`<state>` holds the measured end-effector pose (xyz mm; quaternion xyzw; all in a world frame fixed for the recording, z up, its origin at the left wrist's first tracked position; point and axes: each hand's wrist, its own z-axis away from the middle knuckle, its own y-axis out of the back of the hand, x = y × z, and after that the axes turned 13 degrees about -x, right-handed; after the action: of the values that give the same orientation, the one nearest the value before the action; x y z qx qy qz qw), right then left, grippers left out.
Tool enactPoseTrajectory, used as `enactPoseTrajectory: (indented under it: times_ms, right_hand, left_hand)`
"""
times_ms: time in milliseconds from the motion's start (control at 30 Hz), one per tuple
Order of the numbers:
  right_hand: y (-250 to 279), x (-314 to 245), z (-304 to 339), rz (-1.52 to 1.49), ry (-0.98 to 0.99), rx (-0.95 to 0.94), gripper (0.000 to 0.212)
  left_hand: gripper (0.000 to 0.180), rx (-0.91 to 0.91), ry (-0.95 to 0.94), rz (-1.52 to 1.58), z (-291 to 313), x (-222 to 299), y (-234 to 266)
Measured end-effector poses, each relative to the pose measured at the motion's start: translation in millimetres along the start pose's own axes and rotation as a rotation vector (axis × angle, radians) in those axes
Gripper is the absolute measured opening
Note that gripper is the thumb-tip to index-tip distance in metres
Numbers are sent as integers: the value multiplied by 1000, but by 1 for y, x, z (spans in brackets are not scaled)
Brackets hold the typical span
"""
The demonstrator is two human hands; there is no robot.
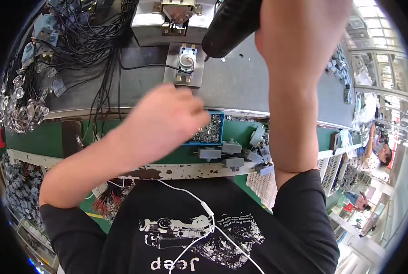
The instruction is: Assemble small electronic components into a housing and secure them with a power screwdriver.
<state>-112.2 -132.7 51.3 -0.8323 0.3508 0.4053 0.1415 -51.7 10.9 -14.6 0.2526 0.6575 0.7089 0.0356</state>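
My right hand [300, 32] grips a black power screwdriver [231, 29] at the top of the view; its fingers are mostly hidden. The thin bit points down just right of a small grey-blue housing with a round white centre and brass terminals [186, 59]. That part lies on a flat metal plate [173, 66], and a black wire runs from it to the left. My left hand [169, 116] hovers nearer to me, fingers curled together and slightly blurred, over the edge of a blue tray [222, 123] of small metal pieces. Whatever those fingers hold cannot be made out.
A metal clamp fixture [176, 18] stands behind the plate. Tangled black wires [90, 45] and round metal parts [23, 107] crowd the left. Several grey housings [231, 147] lie on the green shelf near the tray. Other people [370, 157] are at the far right.
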Motion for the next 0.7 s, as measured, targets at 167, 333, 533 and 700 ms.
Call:
enactPoseTrajectory:
  times_ms: [167,333,533,700]
  right_hand:
    - [3,3,-12,-31,23,7,68]
    - [6,1,-30,-62,62,40,68]
    - [-4,2,-50,-111,90,56,68]
    - [-36,2,-53,-133,156,64,62]
  left_hand:
    - [7,-241,-85,-131,-5,10,-25]
    - [9,-131,-82,-56,-2,13,-27]
    - [10,-125,-80,158,-2,9,-27]
    - [8,-120,-125,190,-2,1,-28]
